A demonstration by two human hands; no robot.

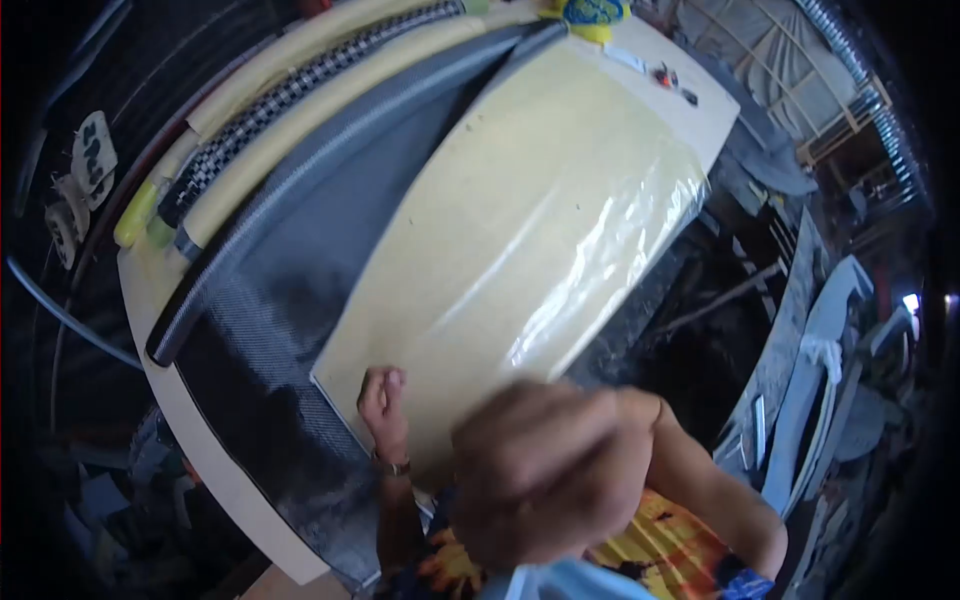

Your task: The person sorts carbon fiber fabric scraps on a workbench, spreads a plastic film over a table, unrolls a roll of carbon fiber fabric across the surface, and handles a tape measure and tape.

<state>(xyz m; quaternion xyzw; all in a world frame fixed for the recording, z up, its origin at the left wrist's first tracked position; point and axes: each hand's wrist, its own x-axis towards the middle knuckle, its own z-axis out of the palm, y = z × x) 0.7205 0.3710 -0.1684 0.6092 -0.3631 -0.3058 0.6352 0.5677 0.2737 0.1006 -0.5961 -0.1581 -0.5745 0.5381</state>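
A large pale yellow sheet (470, 220) lies across the table, with glossy, wrinkled clear film (610, 230) along its right side. My left hand (383, 405) is closed, fingers curled, over the sheet's near left part; whatever it may hold is hidden. My right hand (545, 460) is raised close to the camera, in front of my chest. It is smeared by motion, so I cannot make out its fingers or anything in them. Dark woven fabric (300, 230) spreads on the table, left of and partly under the sheet.
Along the table's far left lie a long dark roll (290, 165), a checkered roll (290, 110) and pale yellow rolls (330, 85). A yellow and blue item (592, 12) and small tools (672, 82) are at the far end. Cluttered long pieces (815, 350) stand at right.
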